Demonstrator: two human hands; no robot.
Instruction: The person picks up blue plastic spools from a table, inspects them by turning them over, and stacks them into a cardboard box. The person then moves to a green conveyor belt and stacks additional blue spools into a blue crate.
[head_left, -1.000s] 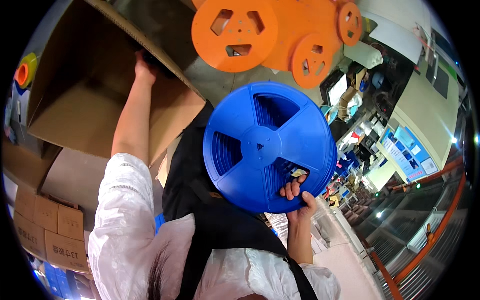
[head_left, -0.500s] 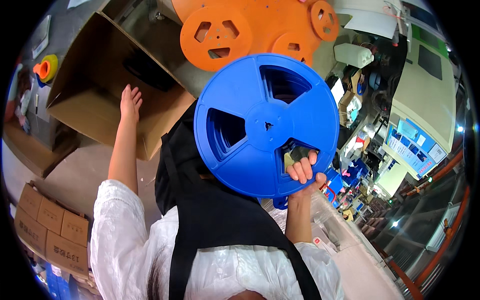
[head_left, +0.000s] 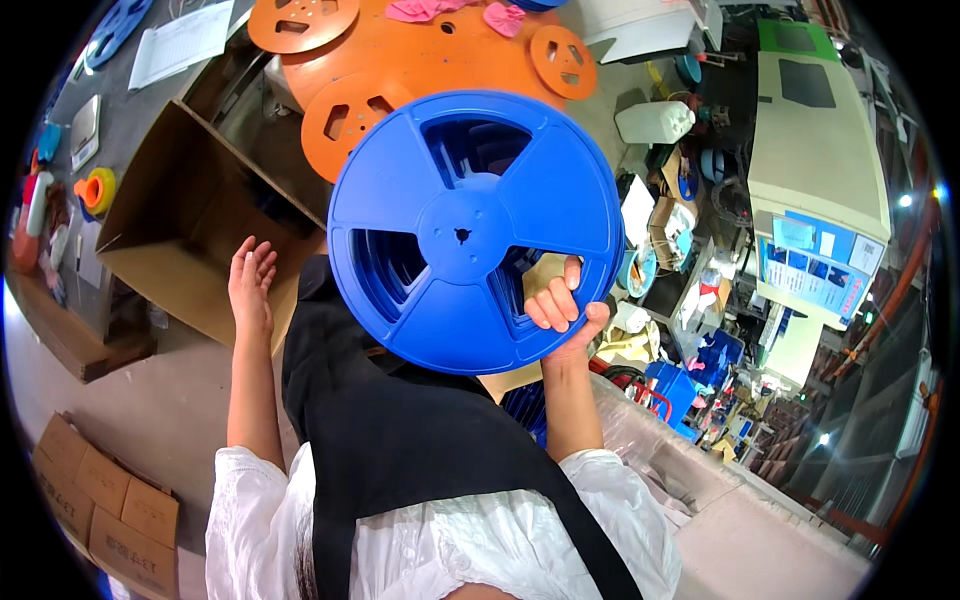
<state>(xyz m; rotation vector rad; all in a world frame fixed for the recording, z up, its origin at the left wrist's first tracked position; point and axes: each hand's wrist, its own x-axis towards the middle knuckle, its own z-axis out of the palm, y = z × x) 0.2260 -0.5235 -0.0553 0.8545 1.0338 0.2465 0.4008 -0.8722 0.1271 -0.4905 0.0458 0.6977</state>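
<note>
My right hand point(head_left: 560, 308) grips a large blue plastic reel point(head_left: 474, 228) by its lower right rim, fingers hooked through one of its cut-outs, and holds it flat-on in front of me. My left hand point(head_left: 250, 283) is raised, empty, fingers spread, just below the edge of an open brown cardboard box point(head_left: 190, 215) and not touching it. Behind the reel lie several orange reels point(head_left: 400, 60) on the table.
A sheet of paper point(head_left: 180, 40) and small items lie on the grey table point(head_left: 130, 110) at upper left. Stacked flat cartons point(head_left: 100, 500) sit at lower left. A white jug point(head_left: 655, 122), blue crates point(head_left: 690, 390) and a green-and-white machine point(head_left: 815, 130) crowd the right.
My left hand has come down and out of the cardboard box, now empty and spread. My right hand has raised the blue reel higher and toward the centre.
</note>
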